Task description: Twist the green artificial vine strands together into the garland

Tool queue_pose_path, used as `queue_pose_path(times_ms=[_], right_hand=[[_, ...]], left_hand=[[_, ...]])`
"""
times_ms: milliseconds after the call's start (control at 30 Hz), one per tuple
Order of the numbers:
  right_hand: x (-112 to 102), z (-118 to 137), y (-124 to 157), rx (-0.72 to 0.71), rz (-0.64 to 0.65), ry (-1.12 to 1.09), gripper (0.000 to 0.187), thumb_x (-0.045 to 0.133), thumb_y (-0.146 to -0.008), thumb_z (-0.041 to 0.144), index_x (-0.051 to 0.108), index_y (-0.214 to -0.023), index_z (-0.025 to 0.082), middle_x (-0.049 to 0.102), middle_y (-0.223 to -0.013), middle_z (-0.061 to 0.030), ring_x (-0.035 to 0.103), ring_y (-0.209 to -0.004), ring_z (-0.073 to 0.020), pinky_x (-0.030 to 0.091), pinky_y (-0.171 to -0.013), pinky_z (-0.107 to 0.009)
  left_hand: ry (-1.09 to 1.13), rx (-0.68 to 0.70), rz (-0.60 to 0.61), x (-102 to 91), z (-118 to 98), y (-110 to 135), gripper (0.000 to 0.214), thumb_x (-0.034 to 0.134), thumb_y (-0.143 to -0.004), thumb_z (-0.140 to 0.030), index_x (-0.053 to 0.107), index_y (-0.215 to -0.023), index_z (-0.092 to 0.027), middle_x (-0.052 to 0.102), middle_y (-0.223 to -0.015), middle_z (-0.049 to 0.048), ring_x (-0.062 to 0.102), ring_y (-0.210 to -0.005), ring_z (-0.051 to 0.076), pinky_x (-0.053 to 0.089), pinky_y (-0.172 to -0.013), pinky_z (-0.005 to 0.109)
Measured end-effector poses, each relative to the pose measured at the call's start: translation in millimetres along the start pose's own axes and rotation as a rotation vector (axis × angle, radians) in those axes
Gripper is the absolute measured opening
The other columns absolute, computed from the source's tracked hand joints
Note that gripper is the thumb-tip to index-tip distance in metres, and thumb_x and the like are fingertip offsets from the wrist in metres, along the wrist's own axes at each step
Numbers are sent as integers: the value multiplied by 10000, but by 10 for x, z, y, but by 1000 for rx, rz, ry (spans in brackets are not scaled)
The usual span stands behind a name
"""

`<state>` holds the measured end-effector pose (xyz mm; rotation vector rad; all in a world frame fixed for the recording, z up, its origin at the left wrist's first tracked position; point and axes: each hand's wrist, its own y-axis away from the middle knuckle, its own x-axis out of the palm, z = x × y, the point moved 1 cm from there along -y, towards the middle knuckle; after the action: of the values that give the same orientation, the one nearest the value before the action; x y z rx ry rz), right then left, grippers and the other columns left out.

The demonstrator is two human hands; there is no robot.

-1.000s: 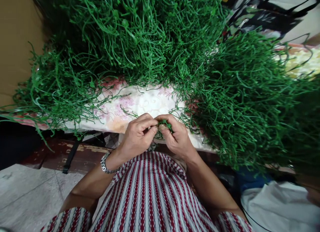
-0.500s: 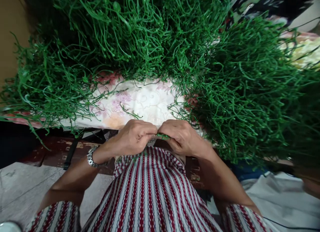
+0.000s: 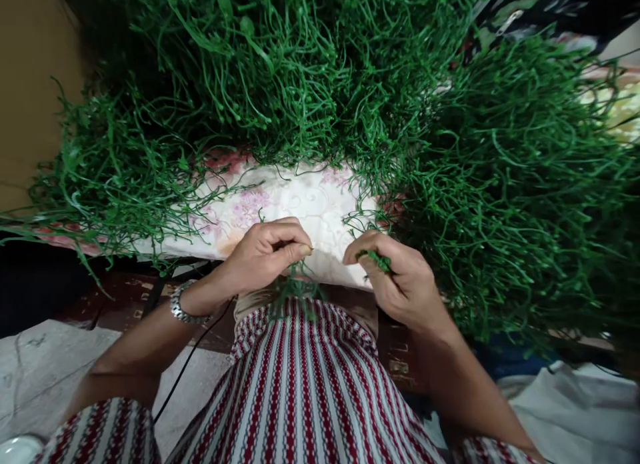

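My left hand (image 3: 263, 257) pinches the end of a thin green sprig (image 3: 299, 287) between thumb and forefinger. The sprig's blurred strands hang below the fingers, over my lap. To the right, my right hand (image 3: 405, 281) is curled round a small green bunch (image 3: 377, 259) that pokes out by the forefinger. A gap separates the two hands, both above the near edge of the floral cloth (image 3: 307, 201). Loose green stems lie in a large heap (image 3: 295, 84) beyond them, with a smaller pile (image 3: 115, 177) at left and a dense pile (image 3: 495, 191) at right.
A dark red wooden surface (image 3: 120, 301) shows under the cloth at left. Pale sheeting (image 3: 585, 411) lies low on the right. A black floral fabric item (image 3: 550, 17) sits at the far right, and yellowish things (image 3: 625, 117) show at the right edge.
The hands were together at the cloth's edge and have now parted. My right hand has moved right with the green bunch, while my left keeps a sprig pinched.
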<state>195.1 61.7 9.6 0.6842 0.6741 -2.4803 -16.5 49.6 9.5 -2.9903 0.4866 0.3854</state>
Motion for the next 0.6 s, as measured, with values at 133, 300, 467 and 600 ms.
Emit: queue_pose_path(times_ms=[133,300,467,600], right_hand=[[292,16,-70,182,-80,-98,117,422,-897,195,529,-864,162,516,-659,21,468,-566,-71,371,-552,-181],[488,13,-87,221,62,-169,124,516,-859,266,555,-892,152,561,-698,22,498,-613,-74,391,-589,-179],[509,-15,-42,220,2,-211,58,520,-848,213,545,-831,163,542,-656,39,488,-587,-66,389,-559,-164],[490,3,-17,156,-87,-98,32,517,-831,157,546,-827,168,572,-661,32,523,-592,-71,401,-569,-170]], left_hand=[[173,-96,-83,123,86,-47,176,587,-794,-269,609,-697,-124,483,-602,-12,401,-493,58,340,-433,170],[283,-34,-282,203,163,8,152,641,-762,-264,630,-681,-135,514,-637,-6,451,-522,57,369,-461,165],[368,-117,-272,216,219,67,137,630,-773,-265,633,-701,-148,512,-597,-22,423,-484,43,340,-444,155],[272,-102,-242,154,212,105,90,650,-742,-229,609,-733,-149,535,-644,-17,454,-550,60,360,-497,163]])
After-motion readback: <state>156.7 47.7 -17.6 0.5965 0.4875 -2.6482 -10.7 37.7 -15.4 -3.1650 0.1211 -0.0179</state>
